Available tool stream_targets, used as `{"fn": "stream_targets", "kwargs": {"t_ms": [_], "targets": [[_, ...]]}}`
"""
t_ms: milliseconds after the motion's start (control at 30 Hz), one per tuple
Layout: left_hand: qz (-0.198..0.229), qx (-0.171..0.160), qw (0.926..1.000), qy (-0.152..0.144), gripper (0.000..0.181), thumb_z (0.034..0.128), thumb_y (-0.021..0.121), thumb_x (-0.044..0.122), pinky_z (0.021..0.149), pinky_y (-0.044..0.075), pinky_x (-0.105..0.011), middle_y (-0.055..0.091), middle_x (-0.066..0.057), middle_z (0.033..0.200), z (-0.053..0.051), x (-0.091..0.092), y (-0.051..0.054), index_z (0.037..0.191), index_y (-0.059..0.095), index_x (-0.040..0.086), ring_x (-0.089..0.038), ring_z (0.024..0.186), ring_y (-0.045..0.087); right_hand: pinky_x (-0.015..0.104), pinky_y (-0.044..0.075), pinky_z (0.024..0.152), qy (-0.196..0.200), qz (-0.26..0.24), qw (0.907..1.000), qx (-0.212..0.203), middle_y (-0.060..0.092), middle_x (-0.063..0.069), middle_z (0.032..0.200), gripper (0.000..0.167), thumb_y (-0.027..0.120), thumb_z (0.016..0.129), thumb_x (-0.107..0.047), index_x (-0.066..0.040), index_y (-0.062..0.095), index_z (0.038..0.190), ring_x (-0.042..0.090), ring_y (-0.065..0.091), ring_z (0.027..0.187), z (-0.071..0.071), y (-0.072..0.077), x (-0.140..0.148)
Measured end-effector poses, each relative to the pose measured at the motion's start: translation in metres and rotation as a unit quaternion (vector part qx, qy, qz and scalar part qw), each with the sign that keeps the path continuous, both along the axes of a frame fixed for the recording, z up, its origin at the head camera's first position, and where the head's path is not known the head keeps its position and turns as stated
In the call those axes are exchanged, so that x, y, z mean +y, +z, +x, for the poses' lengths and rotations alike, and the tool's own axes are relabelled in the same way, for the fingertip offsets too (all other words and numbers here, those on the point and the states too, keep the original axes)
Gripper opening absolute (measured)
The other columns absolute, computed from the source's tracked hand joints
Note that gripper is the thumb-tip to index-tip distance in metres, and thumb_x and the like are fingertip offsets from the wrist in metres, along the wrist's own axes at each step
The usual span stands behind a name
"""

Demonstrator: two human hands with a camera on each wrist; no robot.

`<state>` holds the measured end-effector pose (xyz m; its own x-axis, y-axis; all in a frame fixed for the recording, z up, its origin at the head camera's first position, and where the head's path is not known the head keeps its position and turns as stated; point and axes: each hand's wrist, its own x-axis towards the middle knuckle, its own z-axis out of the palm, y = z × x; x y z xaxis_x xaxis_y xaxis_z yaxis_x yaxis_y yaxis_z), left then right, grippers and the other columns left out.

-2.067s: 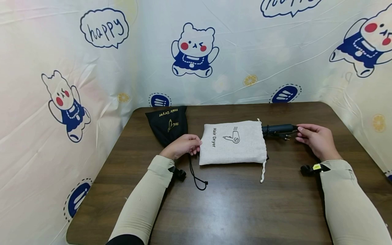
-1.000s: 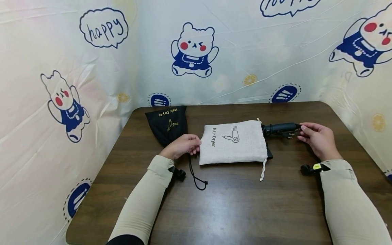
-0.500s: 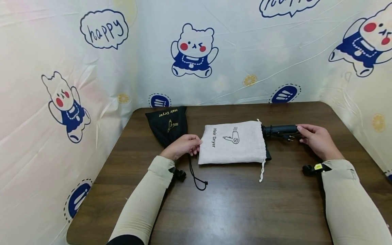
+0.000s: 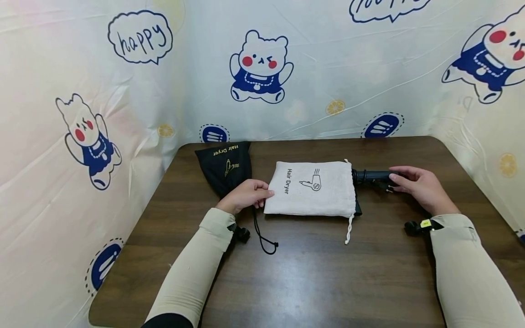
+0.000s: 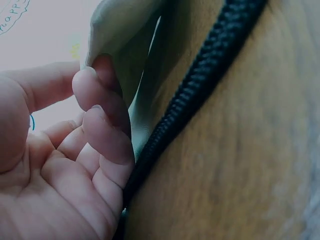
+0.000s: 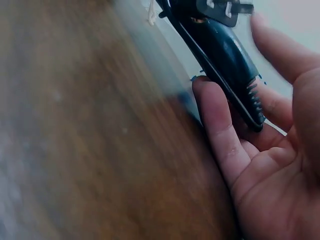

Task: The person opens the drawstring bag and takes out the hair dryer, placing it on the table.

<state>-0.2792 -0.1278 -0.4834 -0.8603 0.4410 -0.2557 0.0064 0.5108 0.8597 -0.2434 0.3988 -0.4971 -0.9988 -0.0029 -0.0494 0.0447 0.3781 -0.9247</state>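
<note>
While the left hand point(image 4: 246, 196) pinches the closed end of a white cloth bag point(image 4: 328, 196) printed "Hair Dryer", the right hand point(image 4: 424, 189) has its thumb and fingers around the end of a dark handle point(image 4: 372, 175) that sticks out of the bag's mouth. Bag and handle lie on a brown counter point(image 4: 311, 282), between the two hands. The cloth looks thin and soft, likely light and easily crumpled, so a pinch at its edge should be enough to steady it. The handle looks stiff, smooth and perhaps slippery, probably with most of the weight hidden inside the bag; its thick shaft, just left of the right hand, seems a firmer hold than the ribbed tip point(image 6: 255, 102). A plug point(image 6: 217, 11) with bare prongs sits close by the right thumb and could snag cloth. A black pouch point(image 4: 225, 171) lies just beyond the left hand.
</note>
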Motion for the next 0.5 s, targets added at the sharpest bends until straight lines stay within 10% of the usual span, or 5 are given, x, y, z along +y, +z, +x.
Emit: {"fn": "stream_targets", "kwargs": {"t_ms": [500], "targets": [[0.021, -0.003, 0.9997, -0.01, 0.021, 0.0995, 0.07, 0.026, 0.063, 0.051, -0.03, 0.062, -0.006, 0.072, 0.0, -0.0008, 0.0, 0.098, 0.069, 0.006, -0.02, 0.068, 0.06, 0.019, 0.059, 0.081, -0.014, -0.033, 0.9988, 0.035, 0.063, -0.006, 0.126, 0.061, 0.065, 0.101, -0.035, 0.003, 0.051, 0.146, -0.003, 0.069, 0.096, 0.0, -0.003, -0.0019]]}}
